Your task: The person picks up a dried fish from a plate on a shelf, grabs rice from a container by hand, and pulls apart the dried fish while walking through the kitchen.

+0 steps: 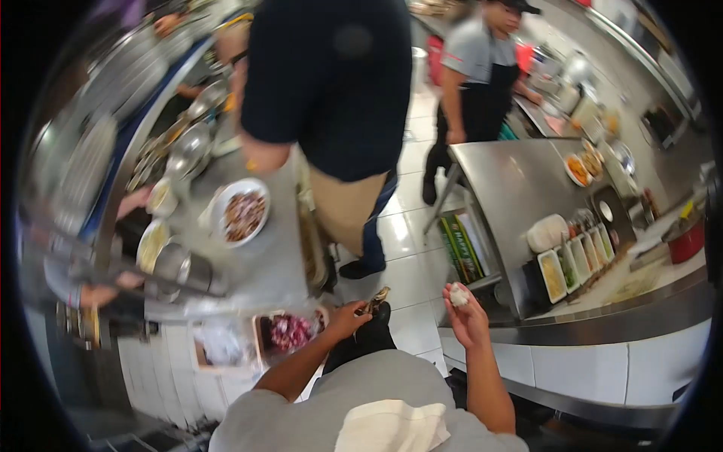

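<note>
At my right fingers [473, 307]: a white lump [458, 295], held in their loose curl; probably light and soft, best cradled from beneath.
Brown piece [379, 300]: clasped by my left fingers [354, 313]; ragged, perhaps dry and brittle, so I'd pinch its thicker end gently.
Purple-red chunks [291, 331]: glossy, boxed, left of my left fingers.
Metal desk [263, 275]: smooth, ahead-left of those fingers, carrying a round white bowl [220, 218].
Pale towel [392, 429]: folded cloth, nearer me than both sets of fingers.
</note>
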A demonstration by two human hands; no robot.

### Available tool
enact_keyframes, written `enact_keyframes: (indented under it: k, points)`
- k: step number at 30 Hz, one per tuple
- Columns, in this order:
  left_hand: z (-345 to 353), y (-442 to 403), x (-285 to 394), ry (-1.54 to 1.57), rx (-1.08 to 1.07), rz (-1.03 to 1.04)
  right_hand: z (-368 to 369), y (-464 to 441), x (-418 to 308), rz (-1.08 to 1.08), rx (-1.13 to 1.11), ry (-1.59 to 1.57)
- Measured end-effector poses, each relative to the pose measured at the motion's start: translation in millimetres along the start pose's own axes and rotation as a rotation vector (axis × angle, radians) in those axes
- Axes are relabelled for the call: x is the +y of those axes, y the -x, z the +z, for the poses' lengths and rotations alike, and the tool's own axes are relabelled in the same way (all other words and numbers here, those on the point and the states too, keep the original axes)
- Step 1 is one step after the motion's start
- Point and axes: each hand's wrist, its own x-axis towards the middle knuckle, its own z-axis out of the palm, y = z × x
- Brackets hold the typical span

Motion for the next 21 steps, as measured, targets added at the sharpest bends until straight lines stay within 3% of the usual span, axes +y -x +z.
enact_keyframes:
  k: [8, 10, 14, 21]
  points:
    - [-25, -136, 100, 0.029, -0.197, 0.119, 37, -98, -71, -0.071, 0.118, -0.015]
    - [-24, -164, 123, 0.051, -0.174, 0.263, 42, -121, -86, -0.105, 0.099, -0.014]
    - [-16, -215, 172, 0.195, -0.199, 0.286, 42, -181, -129, -0.166, 0.045, -0.021]
    - [3, -297, 215, 0.504, 0.024, 0.145, 48, -307, -211, -0.156, -0.046, -0.005]
